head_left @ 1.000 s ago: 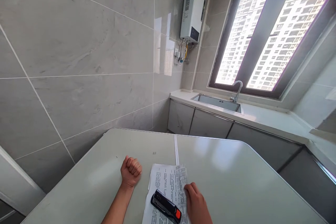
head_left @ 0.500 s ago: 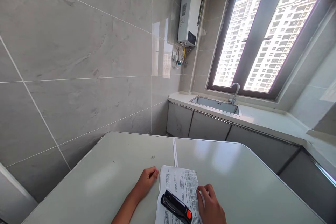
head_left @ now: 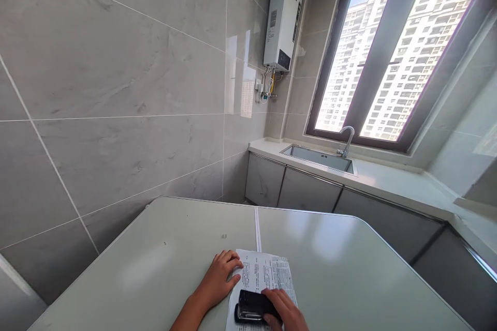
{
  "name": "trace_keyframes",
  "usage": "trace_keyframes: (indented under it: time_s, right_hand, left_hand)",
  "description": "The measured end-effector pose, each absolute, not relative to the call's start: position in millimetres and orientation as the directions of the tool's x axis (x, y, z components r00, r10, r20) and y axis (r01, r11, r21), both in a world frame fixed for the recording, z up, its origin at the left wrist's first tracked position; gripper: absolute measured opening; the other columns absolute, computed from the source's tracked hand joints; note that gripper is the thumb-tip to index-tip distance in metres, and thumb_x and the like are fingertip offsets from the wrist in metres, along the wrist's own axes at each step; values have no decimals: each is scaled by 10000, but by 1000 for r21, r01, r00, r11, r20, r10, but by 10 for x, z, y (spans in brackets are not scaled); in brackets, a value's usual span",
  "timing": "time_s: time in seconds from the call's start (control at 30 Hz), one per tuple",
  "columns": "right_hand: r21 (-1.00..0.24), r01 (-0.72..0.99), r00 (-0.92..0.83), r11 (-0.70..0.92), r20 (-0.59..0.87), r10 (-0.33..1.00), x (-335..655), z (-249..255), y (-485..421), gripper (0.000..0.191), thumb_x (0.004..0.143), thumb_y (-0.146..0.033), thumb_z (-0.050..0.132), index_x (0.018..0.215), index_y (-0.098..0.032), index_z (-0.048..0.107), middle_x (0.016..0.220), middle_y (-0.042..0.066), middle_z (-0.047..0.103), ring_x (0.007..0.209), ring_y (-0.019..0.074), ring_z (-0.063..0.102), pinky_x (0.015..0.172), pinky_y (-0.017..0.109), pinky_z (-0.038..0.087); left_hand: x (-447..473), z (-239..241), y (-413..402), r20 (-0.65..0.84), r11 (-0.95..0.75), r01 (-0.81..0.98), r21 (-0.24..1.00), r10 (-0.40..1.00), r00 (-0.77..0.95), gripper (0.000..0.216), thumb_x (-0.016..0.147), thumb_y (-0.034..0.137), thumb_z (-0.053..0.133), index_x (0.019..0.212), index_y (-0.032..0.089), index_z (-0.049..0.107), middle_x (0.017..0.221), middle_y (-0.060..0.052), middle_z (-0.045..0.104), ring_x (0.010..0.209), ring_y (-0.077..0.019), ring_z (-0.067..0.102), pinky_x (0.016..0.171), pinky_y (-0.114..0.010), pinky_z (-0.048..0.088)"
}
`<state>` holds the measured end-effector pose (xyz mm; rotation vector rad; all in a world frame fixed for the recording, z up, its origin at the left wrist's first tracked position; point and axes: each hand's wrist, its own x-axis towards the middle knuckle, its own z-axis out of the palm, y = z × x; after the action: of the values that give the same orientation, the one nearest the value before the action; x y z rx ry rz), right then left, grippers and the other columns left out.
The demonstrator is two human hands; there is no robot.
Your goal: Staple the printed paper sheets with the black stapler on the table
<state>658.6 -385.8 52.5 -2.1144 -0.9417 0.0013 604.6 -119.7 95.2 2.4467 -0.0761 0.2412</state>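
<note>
A black stapler (head_left: 250, 306) lies across the lower part of some printed paper (head_left: 261, 268) on the table. My right hand (head_left: 285, 311) grips the stapler's right end, thumb on the near side and fingers over the top, hiding that end. At the paper's left edge rests my left hand (head_left: 223, 276), its fingers spread and fingertips touching the sheet. Nothing shows inside the left hand. How many sheets there are, I cannot tell.
The pale table (head_left: 186, 248) has a white seam down its middle. Tiny bits, perhaps staples (head_left: 224, 236), lie beyond my left hand. Farther off are a counter with a sink (head_left: 322, 158), a faucet (head_left: 347, 140) and a wall-mounted heater (head_left: 282, 20).
My right hand has moved left from the paper's right edge and taken hold of the stapler, which has turned more level. My left hand has opened from a curl onto the paper.
</note>
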Motion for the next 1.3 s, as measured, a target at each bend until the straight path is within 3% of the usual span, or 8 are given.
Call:
trace_keyframes:
  time_s: [0.2,0.43,0.6,0.9,1.1,1.3]
  right_hand:
    - [-711,580,747,-398,270,607,6956,910,-3732,390,932,-319,507,1253,-271,722,1292,107,702,1264,281,614,1108,419,485]
    - [-769,542,775,-339,301,556,7111,679,-3619,418,926,-320,508,1289,-239,699,1333,116,689,1281,287,617,1128,462,474]
    - [-835,470,829,-286,307,467,7132,650,-3635,348,854,-297,624,1178,-247,741,1242,88,745,1121,269,713,1022,396,557]
    - [-918,324,923,-230,253,290,7216,632,-3651,288,660,-385,850,898,-223,832,993,86,811,871,276,776,868,354,636]
    - [-918,346,926,-195,301,228,7223,600,-3654,423,586,-443,916,942,-224,851,809,74,803,746,283,774,740,332,658]
    - [-884,384,905,-267,304,297,7168,676,-3704,323,700,-388,849,974,-223,808,1003,89,799,901,289,759,873,402,634]
  left_hand:
    - [6058,924,-1212,192,-776,-97,623,31,981,278,874,176,630,1123,279,699,1285,-55,617,1217,-261,539,1070,-420,393]
    - [6026,992,-1216,199,-782,-121,611,3,980,393,796,119,604,1160,257,660,1278,-73,617,1201,-266,536,1078,-411,380]
    - [6013,1065,-1246,164,-791,-142,595,-54,985,448,758,181,708,1189,298,670,1298,-51,624,1223,-275,533,1125,-428,323]
    - [6070,1014,-1252,135,-779,-99,619,-18,991,251,889,382,708,1110,262,705,1261,-72,657,1192,-272,555,1050,-408,360]
    - [6110,970,-1202,145,-750,-106,653,-13,989,293,859,477,743,1065,268,741,1229,-70,673,1163,-280,567,1030,-412,383]
    - [6125,1022,-1192,149,-733,-118,670,-22,989,253,844,426,779,1026,258,728,1224,-48,675,1158,-268,568,1021,-401,374]
